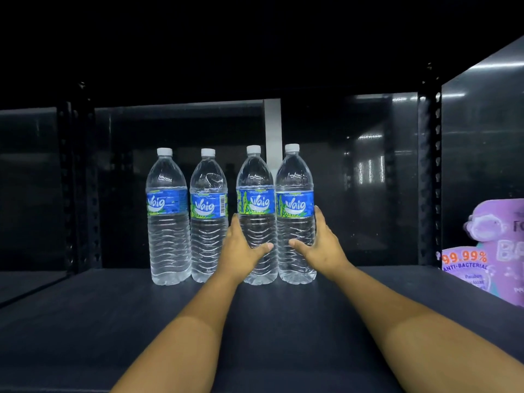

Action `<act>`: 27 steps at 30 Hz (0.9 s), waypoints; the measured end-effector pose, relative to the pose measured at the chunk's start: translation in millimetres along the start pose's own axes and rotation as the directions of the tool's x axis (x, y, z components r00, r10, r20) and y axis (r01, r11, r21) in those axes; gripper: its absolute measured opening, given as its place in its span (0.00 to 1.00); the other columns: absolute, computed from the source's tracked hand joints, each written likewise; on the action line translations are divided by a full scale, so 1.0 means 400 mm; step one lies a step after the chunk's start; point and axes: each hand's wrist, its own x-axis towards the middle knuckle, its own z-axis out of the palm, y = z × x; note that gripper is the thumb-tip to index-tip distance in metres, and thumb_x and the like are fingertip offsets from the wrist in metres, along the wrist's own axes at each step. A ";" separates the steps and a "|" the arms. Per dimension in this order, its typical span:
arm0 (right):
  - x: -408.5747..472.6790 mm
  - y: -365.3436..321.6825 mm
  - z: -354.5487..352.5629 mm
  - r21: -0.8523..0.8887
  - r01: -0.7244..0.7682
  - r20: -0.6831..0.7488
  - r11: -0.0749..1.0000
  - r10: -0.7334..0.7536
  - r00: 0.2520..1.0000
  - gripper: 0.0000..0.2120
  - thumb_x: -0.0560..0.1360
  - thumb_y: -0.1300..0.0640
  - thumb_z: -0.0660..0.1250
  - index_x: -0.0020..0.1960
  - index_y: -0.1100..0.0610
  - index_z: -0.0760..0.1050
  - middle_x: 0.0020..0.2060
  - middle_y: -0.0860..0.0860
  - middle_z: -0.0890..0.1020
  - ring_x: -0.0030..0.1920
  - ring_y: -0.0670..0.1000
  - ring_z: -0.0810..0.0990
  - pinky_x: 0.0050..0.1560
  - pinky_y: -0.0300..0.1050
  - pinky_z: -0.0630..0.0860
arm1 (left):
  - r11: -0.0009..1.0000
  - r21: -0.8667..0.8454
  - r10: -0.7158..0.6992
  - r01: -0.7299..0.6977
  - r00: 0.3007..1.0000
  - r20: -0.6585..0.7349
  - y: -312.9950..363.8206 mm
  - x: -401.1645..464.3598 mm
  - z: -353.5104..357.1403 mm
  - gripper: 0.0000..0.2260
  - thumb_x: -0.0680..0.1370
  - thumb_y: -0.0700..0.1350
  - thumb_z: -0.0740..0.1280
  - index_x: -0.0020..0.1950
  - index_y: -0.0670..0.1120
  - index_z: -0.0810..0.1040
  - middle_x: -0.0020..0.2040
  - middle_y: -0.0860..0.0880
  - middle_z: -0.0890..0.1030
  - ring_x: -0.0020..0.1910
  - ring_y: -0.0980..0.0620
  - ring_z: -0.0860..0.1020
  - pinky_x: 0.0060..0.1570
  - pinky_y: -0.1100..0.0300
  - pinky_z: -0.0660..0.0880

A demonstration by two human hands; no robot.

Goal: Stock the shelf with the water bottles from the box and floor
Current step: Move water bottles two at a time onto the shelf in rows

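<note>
1. Dark metal shelving fills the view, its shelf board running from the near edge back to a glossy rear panel.
2. Left hand is cupped on the left flank of the third bottle, fingers reaching up its side to the label and thumb laid across its front.
3. Right hand mirrors it on the right flank of the fourth bottle, fingers up along the side and thumb pointing inward over the front.
4. Those two bottles stand upright and touching, clasped as a pair between the palms, far back on the shelf.
5. Just left of them stand the second bottle and the first bottle, upright in the same row; the left hand's fingers sit in the narrow gap beside the second.
6. Open shelf surface lies to the right of the row, up to a perforated black upright.
7. Near the right edge sits a purple package printed "99.99% anti-bacterial".
8. Another upright stands to the left, with open shelf between it and the row.
9. Bare board spans the near half, crossed only by both forearms.
</note>
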 end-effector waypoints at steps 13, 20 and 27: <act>0.008 0.006 -0.002 0.083 -0.064 0.024 0.994 0.063 0.998 0.42 0.72 0.55 0.74 0.75 0.47 0.51 0.59 0.44 0.78 0.58 0.48 0.78 0.62 0.49 0.74 | 0.999 -0.047 0.025 -0.023 0.999 0.041 -0.009 0.000 -0.006 0.48 0.71 0.52 0.76 0.79 0.46 0.46 0.79 0.46 0.55 0.77 0.48 0.56 0.72 0.55 0.57; 0.000 0.013 0.005 0.020 -0.038 0.024 0.999 0.038 0.999 0.49 0.66 0.54 0.79 0.76 0.48 0.51 0.63 0.45 0.69 0.65 0.45 0.64 0.63 0.43 0.65 | 0.999 -0.031 0.024 -0.022 0.997 0.067 -0.017 0.002 -0.006 0.49 0.71 0.50 0.76 0.79 0.50 0.44 0.78 0.46 0.57 0.76 0.46 0.59 0.71 0.53 0.59; -0.004 0.011 0.000 0.007 -0.042 0.039 0.999 0.042 0.998 0.47 0.65 0.50 0.78 0.72 0.37 0.51 0.62 0.44 0.76 0.65 0.50 0.73 0.65 0.56 0.72 | 0.998 -0.068 -0.006 0.014 0.992 0.123 -0.032 0.010 -0.011 0.49 0.72 0.51 0.75 0.79 0.56 0.42 0.78 0.49 0.61 0.75 0.48 0.63 0.73 0.47 0.62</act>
